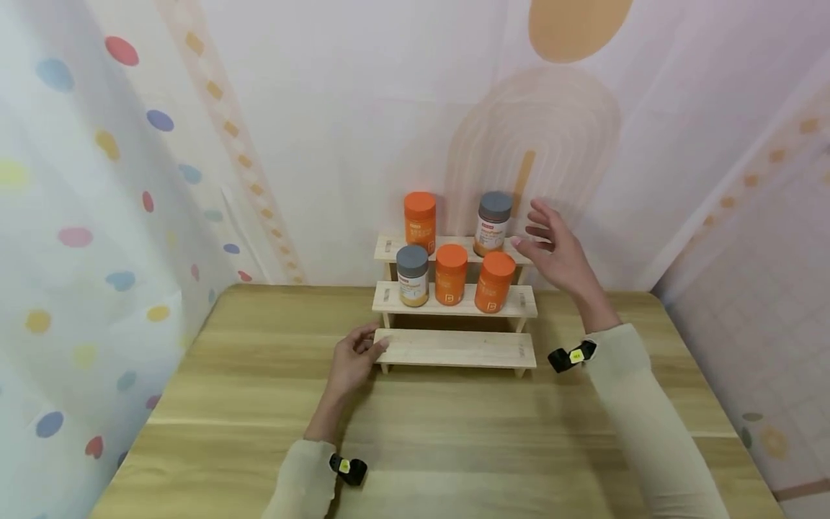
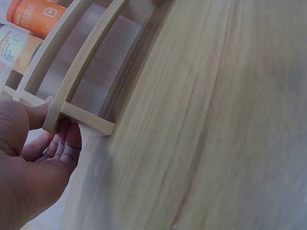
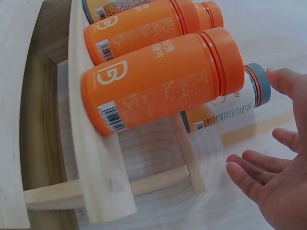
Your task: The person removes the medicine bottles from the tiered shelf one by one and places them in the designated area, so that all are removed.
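Observation:
A three-step wooden shelf [image 1: 454,349] stands at the back of the table. My left hand [image 1: 353,360] pinches the left end of its lowest step, thumb on top and fingers below, as the left wrist view also shows. Beside the top step's right end is my right hand [image 1: 556,249], fingers spread and holding nothing. Closest to it is a grey-lidded jar [image 1: 493,225] on the top step. An orange jar [image 1: 420,222] stands at that step's left. On the middle step are a grey-lidded jar [image 1: 413,277] and two orange jars, one central [image 1: 450,275], one right [image 1: 495,283].
The wood-grained table [image 1: 454,447] extends in front of the shelf. A pale patterned cloth [image 1: 350,130] hangs behind it, and a cloth with coloured dots [image 1: 78,238] hangs on the left. Each wrist carries a small black camera.

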Motion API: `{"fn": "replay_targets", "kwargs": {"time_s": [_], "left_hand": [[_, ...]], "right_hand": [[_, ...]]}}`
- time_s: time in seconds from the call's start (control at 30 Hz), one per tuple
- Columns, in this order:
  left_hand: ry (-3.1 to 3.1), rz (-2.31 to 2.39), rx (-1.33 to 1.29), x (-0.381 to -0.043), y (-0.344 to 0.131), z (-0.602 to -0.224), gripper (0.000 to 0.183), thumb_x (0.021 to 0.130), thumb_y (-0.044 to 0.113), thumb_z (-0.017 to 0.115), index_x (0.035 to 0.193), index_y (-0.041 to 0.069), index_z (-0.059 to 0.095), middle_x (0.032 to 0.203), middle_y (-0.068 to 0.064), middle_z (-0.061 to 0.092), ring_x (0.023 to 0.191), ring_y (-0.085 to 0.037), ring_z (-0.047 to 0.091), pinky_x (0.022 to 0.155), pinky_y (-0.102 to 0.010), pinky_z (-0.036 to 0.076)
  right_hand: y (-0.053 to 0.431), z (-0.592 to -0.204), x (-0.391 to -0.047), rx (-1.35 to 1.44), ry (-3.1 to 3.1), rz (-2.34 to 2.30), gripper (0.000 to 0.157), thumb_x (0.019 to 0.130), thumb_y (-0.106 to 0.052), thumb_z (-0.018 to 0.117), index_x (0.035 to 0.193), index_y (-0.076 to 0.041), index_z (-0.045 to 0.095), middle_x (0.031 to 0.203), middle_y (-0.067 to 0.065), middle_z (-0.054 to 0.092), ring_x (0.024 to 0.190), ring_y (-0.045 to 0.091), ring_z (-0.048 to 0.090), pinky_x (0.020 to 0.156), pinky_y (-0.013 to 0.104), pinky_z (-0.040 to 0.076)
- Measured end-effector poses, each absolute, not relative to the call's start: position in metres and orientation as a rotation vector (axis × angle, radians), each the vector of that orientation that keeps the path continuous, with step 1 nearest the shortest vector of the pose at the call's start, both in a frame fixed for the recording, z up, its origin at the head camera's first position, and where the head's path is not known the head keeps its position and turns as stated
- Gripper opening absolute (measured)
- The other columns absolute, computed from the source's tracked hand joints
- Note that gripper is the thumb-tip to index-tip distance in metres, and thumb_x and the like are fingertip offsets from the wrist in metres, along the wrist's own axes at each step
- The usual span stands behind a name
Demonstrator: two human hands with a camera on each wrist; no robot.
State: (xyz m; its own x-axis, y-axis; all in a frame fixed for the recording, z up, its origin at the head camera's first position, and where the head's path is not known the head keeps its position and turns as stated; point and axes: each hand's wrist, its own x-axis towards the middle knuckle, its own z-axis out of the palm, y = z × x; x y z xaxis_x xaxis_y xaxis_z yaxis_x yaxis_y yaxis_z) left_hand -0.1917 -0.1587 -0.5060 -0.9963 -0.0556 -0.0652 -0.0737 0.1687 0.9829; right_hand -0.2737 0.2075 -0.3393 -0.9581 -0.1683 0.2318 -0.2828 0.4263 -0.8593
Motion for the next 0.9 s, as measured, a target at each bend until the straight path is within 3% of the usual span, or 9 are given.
{"fn": "replay_targets", "kwargs": {"time_s": [0.57,0.9], "left_hand": [[2.348,2.058,-0.145,-0.185,-0.152,-0.519,0.043,0.099,0.008,0.068,0.139,0.001,0.056,0.121,-0.015,0.058,0.09,-0.01,0.064,0.073,-0.016,0.052],[2.379,2.056,-0.136,-0.191,-0.147,-0.513,0.044,0.098,0.01,0.068,0.14,0.002,0.056,0.123,-0.016,0.056,0.085,-0.008,0.061,0.069,-0.016,0.049]], "right_hand": [[0.187,-0.338,-0.294,0.532,-2.545,1.561,0.075,0.099,-0.021,0.069,0.162,-0.022,0.028,0.156,0.019,0.045,0.138,0.041,0.05,0.117,0.055,0.04],[0.176,-0.328,-0.306,0.379,-2.582,1.569,0.072,0.097,-0.032,0.072,0.158,-0.022,0.035,0.153,0.017,0.049,0.134,0.036,0.051,0.114,0.052,0.044]]}}
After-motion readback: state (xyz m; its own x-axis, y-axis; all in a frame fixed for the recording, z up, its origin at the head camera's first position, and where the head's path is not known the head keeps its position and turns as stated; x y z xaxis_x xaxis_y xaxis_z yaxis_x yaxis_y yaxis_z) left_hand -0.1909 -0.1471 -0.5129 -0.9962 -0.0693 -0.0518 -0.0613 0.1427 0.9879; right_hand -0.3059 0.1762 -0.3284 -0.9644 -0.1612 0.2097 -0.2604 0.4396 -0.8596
